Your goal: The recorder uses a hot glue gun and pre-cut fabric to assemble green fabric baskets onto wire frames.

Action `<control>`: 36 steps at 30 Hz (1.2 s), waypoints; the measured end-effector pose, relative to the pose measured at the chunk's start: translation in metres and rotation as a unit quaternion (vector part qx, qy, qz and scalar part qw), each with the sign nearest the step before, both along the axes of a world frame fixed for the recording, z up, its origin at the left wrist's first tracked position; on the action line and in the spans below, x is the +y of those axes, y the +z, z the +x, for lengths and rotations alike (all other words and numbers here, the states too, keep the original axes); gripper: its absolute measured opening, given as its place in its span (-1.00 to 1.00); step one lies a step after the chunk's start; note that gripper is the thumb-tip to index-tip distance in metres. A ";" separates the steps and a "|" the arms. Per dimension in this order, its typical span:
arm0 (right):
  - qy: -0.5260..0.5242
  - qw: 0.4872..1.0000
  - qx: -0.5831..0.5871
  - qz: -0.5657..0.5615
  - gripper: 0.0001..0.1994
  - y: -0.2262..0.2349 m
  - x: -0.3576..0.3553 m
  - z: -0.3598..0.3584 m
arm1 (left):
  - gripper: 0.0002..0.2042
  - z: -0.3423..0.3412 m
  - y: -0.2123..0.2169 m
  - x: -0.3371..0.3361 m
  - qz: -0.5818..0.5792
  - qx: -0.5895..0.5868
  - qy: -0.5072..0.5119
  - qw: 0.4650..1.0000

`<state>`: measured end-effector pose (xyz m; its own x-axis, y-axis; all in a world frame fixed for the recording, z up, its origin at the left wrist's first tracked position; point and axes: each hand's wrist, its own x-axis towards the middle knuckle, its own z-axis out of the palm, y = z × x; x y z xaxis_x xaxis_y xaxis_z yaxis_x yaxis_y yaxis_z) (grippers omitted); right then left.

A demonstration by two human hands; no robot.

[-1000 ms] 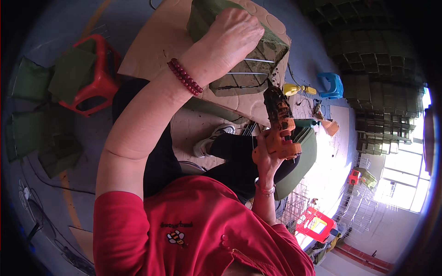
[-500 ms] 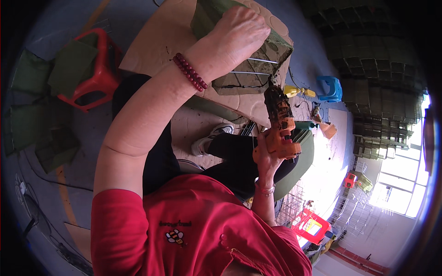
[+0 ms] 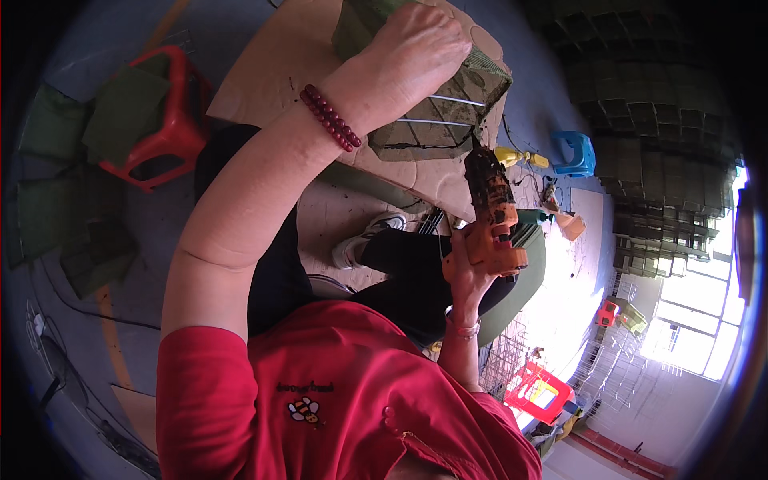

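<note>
We see the right hand (image 3: 466,272) closed around the grip of an orange power tool (image 3: 490,216), its long axis pointing up at the lower edge of the green wire-framed block (image 3: 436,120) — nose just short of it. The left hand (image 3: 416,56) presses flat on the block's top, nearer to it than the right.

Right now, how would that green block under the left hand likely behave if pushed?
The green block looks stiff and boxy, so it would probably slide, not roll. Its cracked face suggests it may crumble. The left hand pressing on top likely steadies it.
</note>
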<state>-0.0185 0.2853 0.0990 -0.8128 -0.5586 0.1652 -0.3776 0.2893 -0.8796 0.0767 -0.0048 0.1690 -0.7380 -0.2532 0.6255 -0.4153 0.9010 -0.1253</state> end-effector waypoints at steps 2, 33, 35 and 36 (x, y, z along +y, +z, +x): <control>0.049 0.986 0.153 0.053 -0.71 -0.010 0.010 -0.008 | -0.84 0.000 0.002 -0.001 0.008 -0.018 0.001 1.000; 0.020 0.995 -0.066 0.070 -0.70 0.011 0.002 0.018 | -0.80 0.003 -0.003 -0.002 -0.014 0.012 0.011 1.000; 0.027 0.993 -0.107 0.038 -0.72 0.013 0.002 0.022 | -0.78 0.004 -0.003 -0.003 -0.018 0.025 0.006 0.999; 0.027 0.993 -0.107 0.038 -0.72 0.013 0.003 0.022 | -0.78 0.004 -0.004 -0.003 -0.015 0.034 -0.001 0.999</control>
